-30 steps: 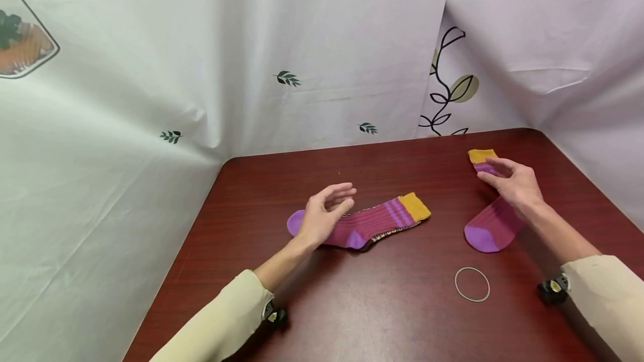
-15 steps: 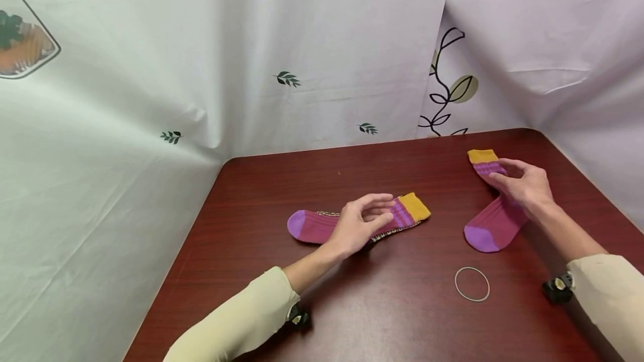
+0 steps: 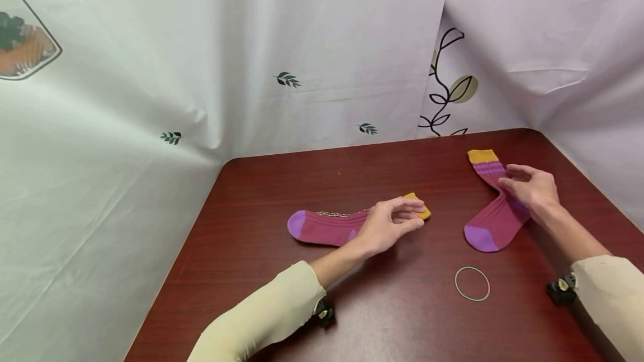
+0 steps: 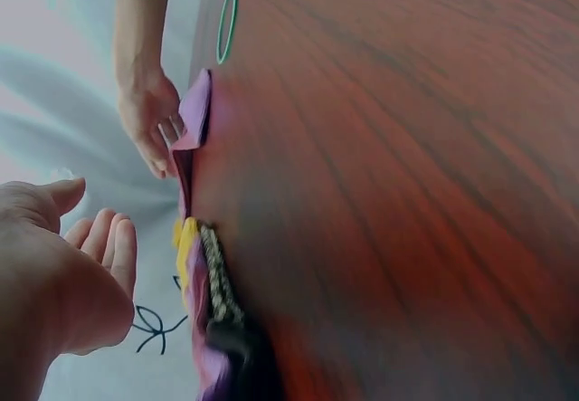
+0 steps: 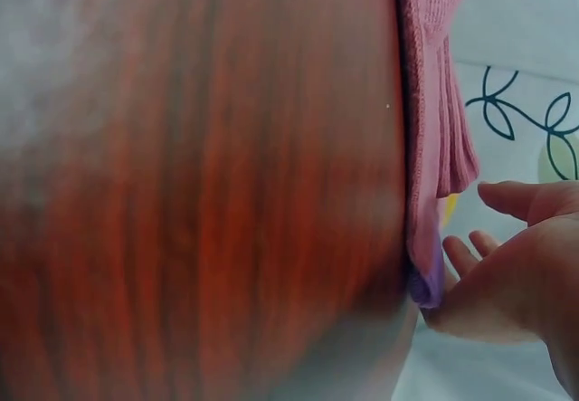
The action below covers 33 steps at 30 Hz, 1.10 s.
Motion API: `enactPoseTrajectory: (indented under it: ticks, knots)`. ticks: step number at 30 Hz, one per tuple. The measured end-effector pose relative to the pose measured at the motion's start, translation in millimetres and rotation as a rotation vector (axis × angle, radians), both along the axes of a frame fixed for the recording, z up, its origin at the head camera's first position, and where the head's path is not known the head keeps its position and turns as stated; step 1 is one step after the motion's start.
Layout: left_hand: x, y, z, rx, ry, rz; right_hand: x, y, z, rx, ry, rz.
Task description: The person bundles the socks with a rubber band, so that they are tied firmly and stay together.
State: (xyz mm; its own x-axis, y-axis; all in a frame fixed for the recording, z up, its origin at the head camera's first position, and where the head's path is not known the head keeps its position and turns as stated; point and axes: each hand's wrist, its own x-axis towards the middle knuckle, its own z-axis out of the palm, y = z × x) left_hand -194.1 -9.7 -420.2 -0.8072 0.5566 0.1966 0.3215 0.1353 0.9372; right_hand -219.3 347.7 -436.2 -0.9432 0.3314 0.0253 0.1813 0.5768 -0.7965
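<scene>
A maroon sock [image 3: 327,229] with purple toe and yellow cuff lies flat at the table's centre. Beneath it shows a black-and-white patterned layer [image 4: 217,274]. Over the sock's cuff end hovers my left hand [image 3: 387,228], fingers loosely bent and holding nothing; in the left wrist view it is apart from the sock. A matching sock [image 3: 493,219] lies bent on the right, its yellow cuff toward the back. My right hand [image 3: 534,191] is at that sock's right side, thumb and fingers apart; whether it touches the fabric I cannot tell.
A thin pale ring-shaped band [image 3: 456,282] lies on the dark red table [image 3: 382,317], nearer than the right sock. White printed cloth [image 3: 322,43] hangs behind the table and along both sides.
My left hand has swept right along the centre sock, from its toe half to its cuff. My right hand has shifted slightly right and nearer, uncovering more of its sock. Both socks stay put.
</scene>
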Motion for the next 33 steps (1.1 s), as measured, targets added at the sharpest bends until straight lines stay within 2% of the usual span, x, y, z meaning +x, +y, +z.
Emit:
enactPoseTrajectory:
  ticks: [9, 16, 25, 33]
  knots:
    - [3.5, 28.7, -8.1, -0.067, -0.028, -0.011, 1.5, 3.7, -1.9, 0.050, -0.016, -0.014]
    - [4.3, 46.2, -17.8, -0.163, -0.003, -0.001, 3.9, 2.1, -1.9, 0.058, -0.031, -0.013]
    - [3.4, 61.0, -30.7, -0.279, 0.039, 0.052, 4.3, 1.4, -2.4, 0.076, -0.048, -0.007]
    - [3.8, 73.3, -34.2, -0.314, 0.058, 0.059, 3.7, 0.4, -1.8, 0.104, -0.075, -0.005]
